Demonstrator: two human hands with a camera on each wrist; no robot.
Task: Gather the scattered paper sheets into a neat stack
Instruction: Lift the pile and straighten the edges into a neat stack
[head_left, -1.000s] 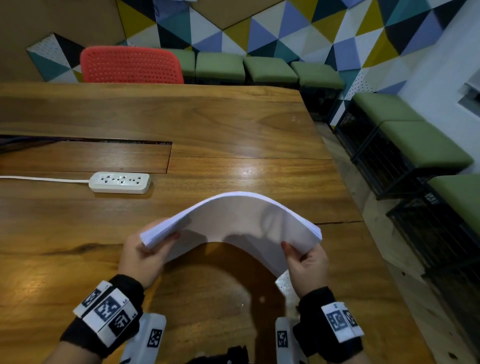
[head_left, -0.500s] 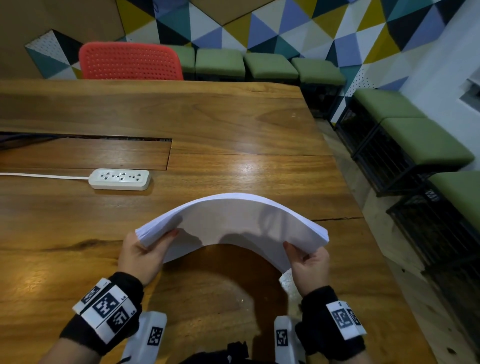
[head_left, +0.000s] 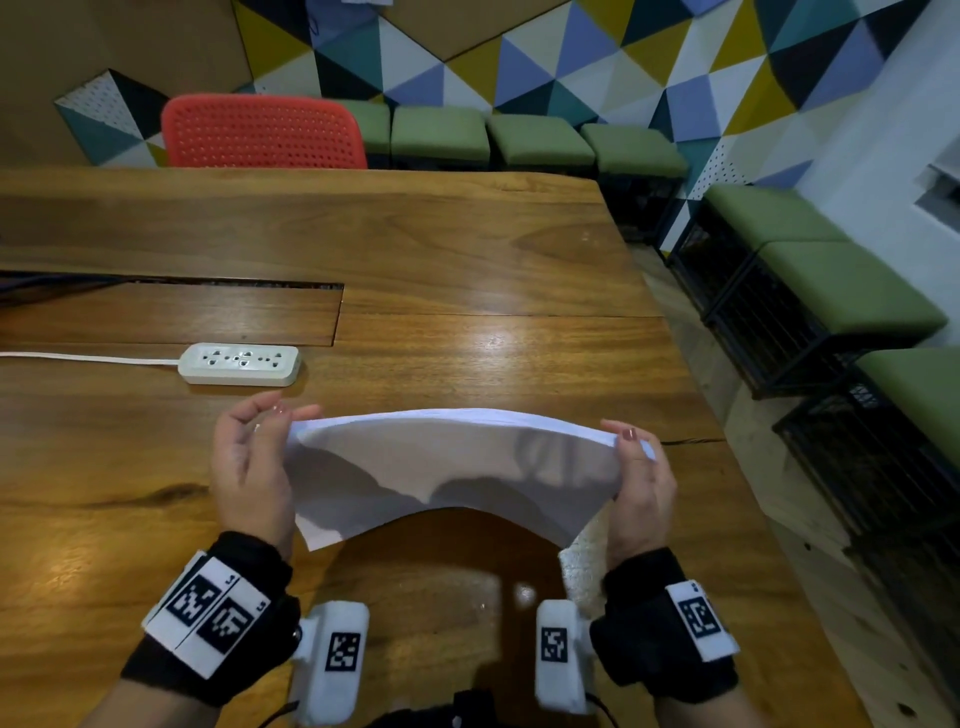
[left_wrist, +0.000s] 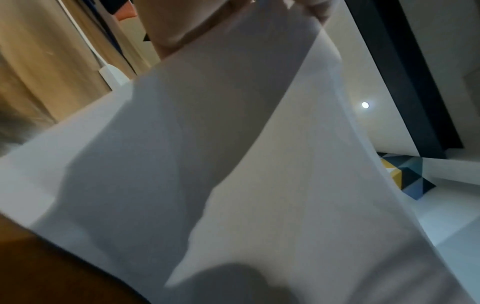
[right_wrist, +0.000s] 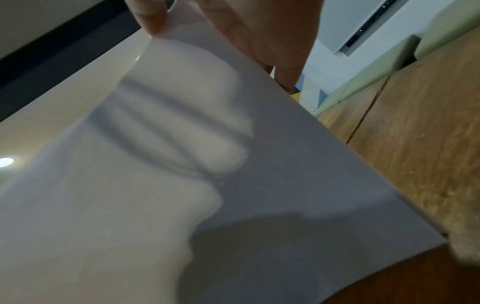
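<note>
A stack of white paper sheets (head_left: 457, 467) is held up on edge over the near part of the wooden table (head_left: 467, 249). It bows, with its lower edge arched above the wood. My left hand (head_left: 254, 457) pinches the stack's upper left corner. My right hand (head_left: 639, 467) grips its upper right corner, thumb on top. The left wrist view is filled by the paper sheets (left_wrist: 233, 174), with my left hand's fingers (left_wrist: 179, 26) at the top edge. In the right wrist view the paper sheets (right_wrist: 182, 174) slope down from my right hand's fingers (right_wrist: 262, 35).
A white power strip (head_left: 240, 364) with its cord lies on the table to the left, beyond the paper. A recessed slot (head_left: 171, 312) runs behind it. A red chair (head_left: 260, 132) stands at the far edge. Green stools (head_left: 841, 291) line the right side past the table's edge.
Both hands turned and raised the stack from a flat arch to nearly upright. The grips shifted to the top corners. The hands moved further apart.
</note>
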